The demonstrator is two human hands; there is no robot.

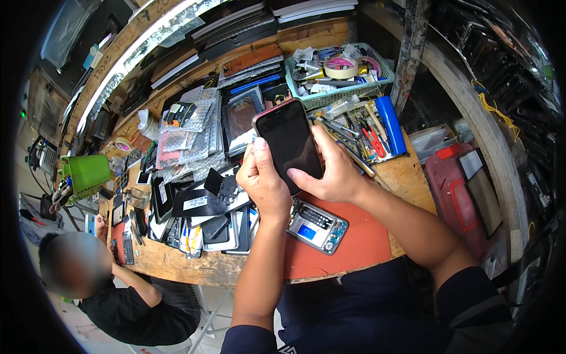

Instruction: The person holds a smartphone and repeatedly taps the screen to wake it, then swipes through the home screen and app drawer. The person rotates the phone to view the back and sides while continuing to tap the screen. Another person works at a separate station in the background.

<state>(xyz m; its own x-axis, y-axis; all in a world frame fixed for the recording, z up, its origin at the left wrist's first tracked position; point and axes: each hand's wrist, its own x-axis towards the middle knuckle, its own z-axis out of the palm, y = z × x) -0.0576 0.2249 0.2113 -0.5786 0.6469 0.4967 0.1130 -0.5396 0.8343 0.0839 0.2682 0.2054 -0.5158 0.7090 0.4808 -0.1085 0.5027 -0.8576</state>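
A smartphone with a dark screen and a reddish rim is held up in both hands over the bench. My left hand grips its left edge, the thumb lying along the side. On the other side, my right hand wraps the lower right edge, its thumb resting on the glass. Below my hands an opened phone lies on a red mat, its blue circuit board and inner parts bare. Fingers behind the held phone are hidden.
Phone parts and dark panels pile up left of the mat, near bubble-wrapped packs. A tray of hand tools and a green basket of supplies stand behind. A co-worker sits at the left. A red case stands right.
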